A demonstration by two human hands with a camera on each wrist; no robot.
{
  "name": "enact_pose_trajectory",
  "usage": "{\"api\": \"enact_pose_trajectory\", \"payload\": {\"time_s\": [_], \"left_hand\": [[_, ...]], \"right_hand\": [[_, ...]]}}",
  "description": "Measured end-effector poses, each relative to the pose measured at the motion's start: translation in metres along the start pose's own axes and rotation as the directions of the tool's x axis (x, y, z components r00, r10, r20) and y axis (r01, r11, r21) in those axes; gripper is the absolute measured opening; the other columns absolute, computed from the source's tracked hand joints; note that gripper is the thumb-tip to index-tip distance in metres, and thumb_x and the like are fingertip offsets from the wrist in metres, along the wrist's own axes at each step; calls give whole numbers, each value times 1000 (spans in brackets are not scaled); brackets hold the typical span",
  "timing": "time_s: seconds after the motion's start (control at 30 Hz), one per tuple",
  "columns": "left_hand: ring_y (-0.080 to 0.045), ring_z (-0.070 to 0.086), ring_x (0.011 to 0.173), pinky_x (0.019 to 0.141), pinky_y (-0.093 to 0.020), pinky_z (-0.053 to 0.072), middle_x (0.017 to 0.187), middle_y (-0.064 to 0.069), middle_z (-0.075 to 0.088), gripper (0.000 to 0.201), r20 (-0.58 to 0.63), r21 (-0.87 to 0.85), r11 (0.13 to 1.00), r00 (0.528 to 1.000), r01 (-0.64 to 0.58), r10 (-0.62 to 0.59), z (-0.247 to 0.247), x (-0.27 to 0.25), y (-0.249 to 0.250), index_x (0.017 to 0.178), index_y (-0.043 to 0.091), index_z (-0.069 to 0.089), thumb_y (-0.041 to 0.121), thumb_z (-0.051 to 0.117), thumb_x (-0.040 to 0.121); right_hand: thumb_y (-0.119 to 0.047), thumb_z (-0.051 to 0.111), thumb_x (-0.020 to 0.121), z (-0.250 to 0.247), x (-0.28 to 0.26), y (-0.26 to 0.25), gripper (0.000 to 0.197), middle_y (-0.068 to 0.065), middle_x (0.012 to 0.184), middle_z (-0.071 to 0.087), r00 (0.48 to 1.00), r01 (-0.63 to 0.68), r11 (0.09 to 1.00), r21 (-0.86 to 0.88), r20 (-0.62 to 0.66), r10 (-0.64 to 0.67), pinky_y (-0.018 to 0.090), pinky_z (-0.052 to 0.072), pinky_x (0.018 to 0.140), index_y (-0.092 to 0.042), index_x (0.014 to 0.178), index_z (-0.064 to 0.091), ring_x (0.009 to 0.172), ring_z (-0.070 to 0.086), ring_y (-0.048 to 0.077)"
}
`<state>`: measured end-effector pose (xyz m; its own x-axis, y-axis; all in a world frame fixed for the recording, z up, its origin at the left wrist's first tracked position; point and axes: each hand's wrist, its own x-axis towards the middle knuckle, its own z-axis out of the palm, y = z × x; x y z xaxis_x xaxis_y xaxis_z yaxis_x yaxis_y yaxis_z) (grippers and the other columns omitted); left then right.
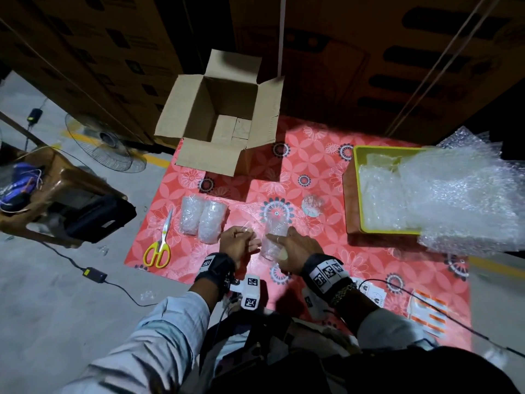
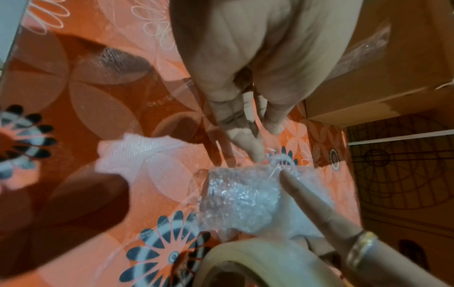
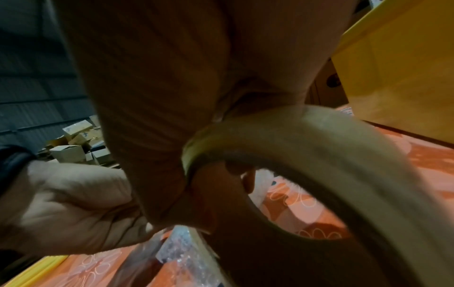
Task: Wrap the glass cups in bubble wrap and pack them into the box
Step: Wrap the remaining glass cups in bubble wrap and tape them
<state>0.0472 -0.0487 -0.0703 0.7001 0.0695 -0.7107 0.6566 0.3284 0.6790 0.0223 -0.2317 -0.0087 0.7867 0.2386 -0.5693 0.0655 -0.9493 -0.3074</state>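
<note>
Red flowered cloth covers the surface (image 1: pixel 326 166) in dim light. At the middle of the head view, the left hand (image 1: pixel 237 243) pinches a thin strip of clear tape (image 1: pixel 246 229) with curled fingers (image 2: pixel 253 147). The right hand (image 1: pixel 295 251) has a tan roll of tape (image 2: pixel 248 260) looped on it, and one straight finger presses a bubble-wrapped glass cup (image 1: pixel 273 240) standing between both hands. Two more wrapped cups (image 1: pixel 202 220) stand just left, beside yellow-handled scissors (image 1: pixel 160 243). An open brown cardboard box (image 1: pixel 224 120) sits at the upper middle. A yellow-green tray (image 1: pixel 358 177) of bubble wrap sheets (image 1: pixel 454 194) lies at the right.
</note>
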Motion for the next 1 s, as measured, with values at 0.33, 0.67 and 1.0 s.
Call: {"api": "enact_pose_trajectory", "payload": {"time_s": [0.33,0.67,1.0], "left_hand": [[-23,64,72,65,-29,47,80,-1,71,29,-43,844,518,945,-138,323,4,18,-7,83,12,65,28,88,77],[-29,59,69,60,-38,46,76,-7,63,44,-113,828,527,864,-191,491,-10,9,-4,77,9,50,25,91,73],[-21,65,75,71,-44,58,81,1,66,25,203,764,447,831,-465,518,-14,-6,-5,85,22,58,2,73,85]], "right_hand": [[-28,67,89,2,-4,7,79,10,143,40,1000,-18,999,27,16,18,38,53,93,-46,155,29,100,64,28],[-32,66,89,7,-7,13,78,10,150,37,1000,7,999,47,-26,-6,39,53,96,-49,155,27,105,66,29],[-23,73,85,11,-22,24,102,-7,127,40,994,41,962,269,-107,-12,28,51,71,-58,154,7,87,60,17]]}}
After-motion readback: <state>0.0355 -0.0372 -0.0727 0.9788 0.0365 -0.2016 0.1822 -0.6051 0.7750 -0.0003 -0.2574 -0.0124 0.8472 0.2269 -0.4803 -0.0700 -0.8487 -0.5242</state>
